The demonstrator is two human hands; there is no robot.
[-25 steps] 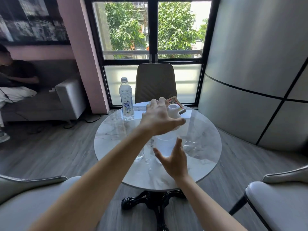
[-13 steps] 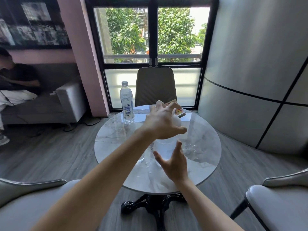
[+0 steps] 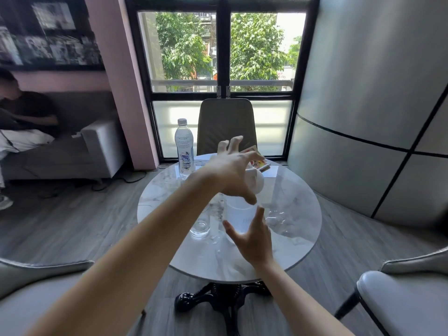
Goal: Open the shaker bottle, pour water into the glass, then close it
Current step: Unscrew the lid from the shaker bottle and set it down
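Note:
A translucent white shaker bottle [image 3: 240,217] stands upright near the middle of the round marble table [image 3: 298,241]. Its white lid [image 3: 258,183] shows past my left hand [image 3: 228,173], which arches over the top with fingers spread and the thumb pointing down by the rim. Whether that hand touches the lid I cannot tell. My right hand [image 3: 252,241] is open beside the bottle's near side, palm toward it, thumb at its wall. A short clear glass [image 3: 200,227] stands just left of the bottle.
A sealed plastic water bottle [image 3: 184,146] stands at the table's far left, a colourful packet [image 3: 260,163] at the far edge. Water drops lie right of the shaker. A chair [image 3: 226,124] faces me; armchairs [image 3: 400,299] flank me. A person sits on the sofa [image 3: 97,146].
My left hand's fingers have lifted and spread over the lid. My right hand has edged closer to the bottle's side. The bottle and the glass stay in place.

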